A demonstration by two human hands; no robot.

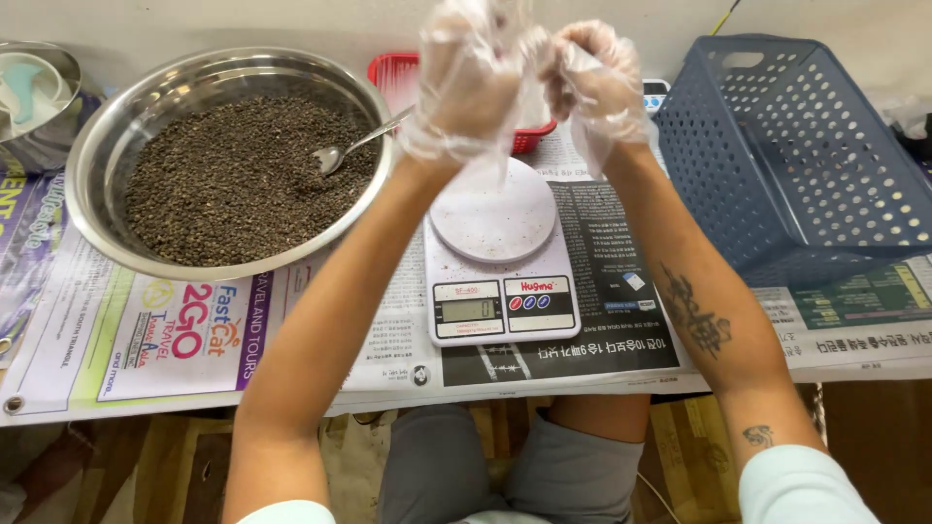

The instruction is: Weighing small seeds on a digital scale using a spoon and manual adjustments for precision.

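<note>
Newspaper-covered surface, scale at the middle, near the front edge. Both gloved hands raised above it, left hand and right hand pinched shut on a thin clear bag between them. Steel bowl of dark grains with a spoon toward the left edge; blue basket at the right; red tray behind. Risk, likely: slippery film tearing or slipping from gloved fingers.
</note>
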